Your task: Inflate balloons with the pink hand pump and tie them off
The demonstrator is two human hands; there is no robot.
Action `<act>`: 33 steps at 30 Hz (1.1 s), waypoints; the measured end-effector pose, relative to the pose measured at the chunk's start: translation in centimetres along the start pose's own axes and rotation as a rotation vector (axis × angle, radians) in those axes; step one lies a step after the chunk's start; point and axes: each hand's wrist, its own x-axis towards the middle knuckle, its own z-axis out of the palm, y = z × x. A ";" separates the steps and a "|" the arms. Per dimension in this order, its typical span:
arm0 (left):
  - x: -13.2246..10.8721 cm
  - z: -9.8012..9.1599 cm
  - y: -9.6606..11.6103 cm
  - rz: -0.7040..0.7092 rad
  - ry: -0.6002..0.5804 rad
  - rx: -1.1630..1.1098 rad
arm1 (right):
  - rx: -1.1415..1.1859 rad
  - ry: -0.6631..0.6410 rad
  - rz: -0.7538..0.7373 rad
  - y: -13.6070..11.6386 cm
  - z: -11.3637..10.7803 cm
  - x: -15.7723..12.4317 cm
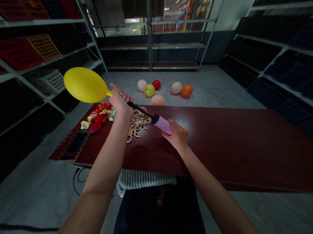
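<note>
A partly filled yellow balloon [85, 85] points up and left from my left hand [120, 99]. That hand is closed around the balloon's neck, where it meets the pump's front end; the join itself is hidden by my fingers. My right hand [178, 135] is wrapped round the pink body of a balloon pump [162, 124]. Between the two hands the pump's black rod [142, 110] is drawn out. Below it on the table lies a heap of tan curved pieces [138, 124], and left of them a pile of flat, mostly red and cream balloons [99, 117].
The dark red table [226, 137] spans the view before me. Inflated balloons lie on the floor beyond, among them a red one [156, 84] and an orange one [187, 91]. Shelves with crates [43, 46] line the sides. A black cable [25, 227] runs along the floor.
</note>
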 end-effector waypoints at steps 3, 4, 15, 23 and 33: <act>-1.8 1.1 -3.1 -0.038 -0.031 0.042 | 0.020 0.012 0.034 0.2 0.2 0.1; -2.5 1.4 -4.2 -0.055 -0.044 0.058 | 0.018 0.014 0.047 0.2 0.3 0.1; -3.0 -1.6 -5.8 -0.148 -0.003 0.010 | -0.014 -0.054 -0.053 -0.5 0.3 -0.1; 0.6 -5.6 -0.2 -0.190 0.065 -0.078 | -0.099 -0.139 -0.216 -1.5 -0.2 -0.1; 3.1 -5.0 7.1 -0.157 0.026 -0.022 | -0.016 -0.099 -0.270 -2.0 0.0 -0.3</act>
